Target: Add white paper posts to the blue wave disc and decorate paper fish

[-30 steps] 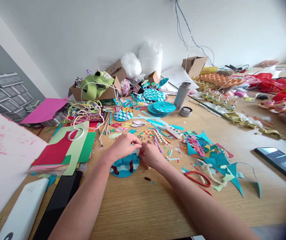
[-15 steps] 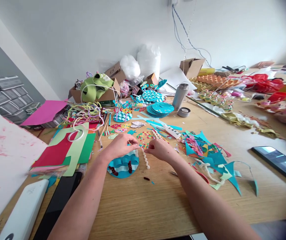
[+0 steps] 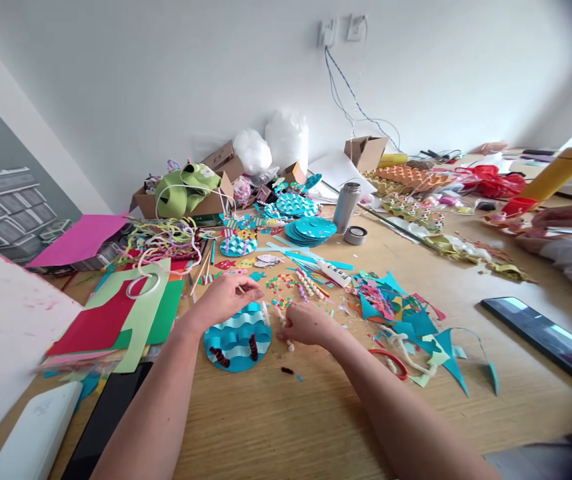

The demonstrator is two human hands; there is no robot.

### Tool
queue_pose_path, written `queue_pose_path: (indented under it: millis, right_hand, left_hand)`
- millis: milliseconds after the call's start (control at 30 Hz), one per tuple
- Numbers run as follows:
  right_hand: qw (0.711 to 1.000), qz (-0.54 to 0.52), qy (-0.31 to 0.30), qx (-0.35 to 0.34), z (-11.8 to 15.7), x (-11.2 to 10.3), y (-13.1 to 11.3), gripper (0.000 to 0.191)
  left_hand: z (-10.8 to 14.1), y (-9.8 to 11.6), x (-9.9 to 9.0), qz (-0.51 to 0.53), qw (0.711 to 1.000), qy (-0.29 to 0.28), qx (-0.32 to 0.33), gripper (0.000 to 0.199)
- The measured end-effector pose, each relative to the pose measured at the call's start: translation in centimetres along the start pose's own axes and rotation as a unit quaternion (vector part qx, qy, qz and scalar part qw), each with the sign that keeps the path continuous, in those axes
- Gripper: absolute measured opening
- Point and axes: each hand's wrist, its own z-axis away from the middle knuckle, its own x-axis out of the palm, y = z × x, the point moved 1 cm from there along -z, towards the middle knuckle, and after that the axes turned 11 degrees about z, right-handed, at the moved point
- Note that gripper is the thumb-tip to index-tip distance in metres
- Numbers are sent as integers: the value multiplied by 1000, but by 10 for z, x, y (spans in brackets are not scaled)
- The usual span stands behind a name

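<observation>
Right hand (image 3: 310, 323) curled nearly closed at white coil (image 3: 291, 346); left hand (image 3: 229, 297) hung loosely curled by disc (image 3: 240, 365) alongside; both holds unclear. Disc looked light, crushable; rim suited gripping.

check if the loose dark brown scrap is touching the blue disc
Apart: the head view shows bare tabletop between the brown scrap and the blue disc.

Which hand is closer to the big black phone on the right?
Right. The right hand is left of the phone; the left hand is farther off, by the blue disc's far edge.
</observation>
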Motion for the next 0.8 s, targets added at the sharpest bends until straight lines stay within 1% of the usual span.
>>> queue_pose_path:
  millis: [233, 367, 467, 567, 700, 800]
  right_hand:
    - [1000, -1, 13, -10, -2, 4, 1, 17]
    - [1000, -5, 12, -14, -2, 3, 2, 15]
    - [1000, -3, 13, -10, -2, 2, 2, 16]
    - [1000, 3, 14, -1, -1, 0, 3, 20]
    - [1000, 4, 0, 7, -1, -3, 3, 22]
    - [999, -7, 14, 28, -4, -2, 6, 24]
  left_hand:
    - [3, -2, -9, 0, 999, 45, -3, 36]
    - [4, -2, -14, 33, 997, 69, -8, 37]
    - [5, -2, -18, 56, 995, 84, -13, 37]
    - [6, -2, -22, 51, 993, 103, -21, 37]
    - [8, -4, -25, 64, 991, 117, -24, 39]
    - [9, -5, -26, 61, 990, 125, -23, 38]
